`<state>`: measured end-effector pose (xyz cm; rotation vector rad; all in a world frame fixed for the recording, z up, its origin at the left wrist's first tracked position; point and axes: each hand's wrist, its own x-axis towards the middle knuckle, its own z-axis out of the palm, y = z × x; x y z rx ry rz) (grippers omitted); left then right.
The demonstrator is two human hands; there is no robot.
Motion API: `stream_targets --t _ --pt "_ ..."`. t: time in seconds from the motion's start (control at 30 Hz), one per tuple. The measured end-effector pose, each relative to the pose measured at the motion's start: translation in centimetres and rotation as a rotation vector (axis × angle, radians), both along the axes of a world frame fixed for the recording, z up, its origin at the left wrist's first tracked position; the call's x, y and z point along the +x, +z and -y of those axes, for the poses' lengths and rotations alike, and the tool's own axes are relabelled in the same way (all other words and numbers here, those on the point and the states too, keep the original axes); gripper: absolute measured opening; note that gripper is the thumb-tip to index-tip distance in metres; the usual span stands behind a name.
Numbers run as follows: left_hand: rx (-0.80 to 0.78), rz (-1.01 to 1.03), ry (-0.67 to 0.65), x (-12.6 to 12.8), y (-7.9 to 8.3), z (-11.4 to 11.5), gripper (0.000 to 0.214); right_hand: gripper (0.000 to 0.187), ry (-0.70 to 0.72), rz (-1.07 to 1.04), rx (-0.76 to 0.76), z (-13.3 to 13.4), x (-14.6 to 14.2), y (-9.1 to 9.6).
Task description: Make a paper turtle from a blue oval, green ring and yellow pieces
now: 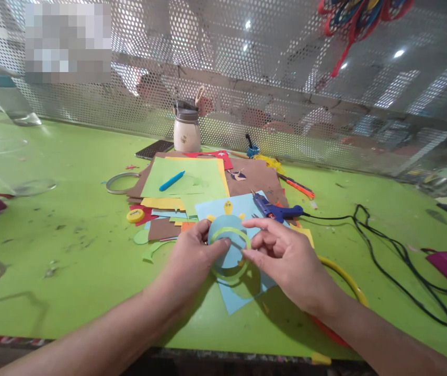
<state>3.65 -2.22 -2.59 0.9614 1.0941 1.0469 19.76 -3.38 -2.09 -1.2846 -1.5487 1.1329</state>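
Near the bench (70, 271) front edge, left hand (196, 248) is pinching a probably light, creasable disc (236, 245), best rim-held; right hand (284, 251)'s grip is looking unclear.

Disc (236, 253) is matt ppr, glue gun (273, 210) plast., perf. panel (223, 57) metal.

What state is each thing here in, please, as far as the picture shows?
Left hand: closed on the blue disc.
Right hand: partly open, at the disc's edge.
Blue disc: held in the left hand.
Glue gun: lying down, cord attached.
Blue marker: lying on green paper.
White bottle: upright, loop raised.
Orange tool: lying down.
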Motion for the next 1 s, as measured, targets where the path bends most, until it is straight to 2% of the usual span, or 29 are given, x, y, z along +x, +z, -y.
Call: stream_targets --t 0.27,0.67,1.0 --pt "-0.015 -0.003 -0.033 0.1 -0.1 0.2 0.021 0.032 -0.04 -0.065 0.004 0.0 -0.2 0.1" --pt "0.013 -0.077 -0.064 0.0 -0.4 0.3 0.012 0.033 -0.06 0.039 0.041 -0.5 0.1 -0.5" --pt "-0.034 -0.015 -0.094 0.1 -0.4 0.4 0.018 0.031 -0.107 0.182 0.104 -0.6 0.1 -0.8"
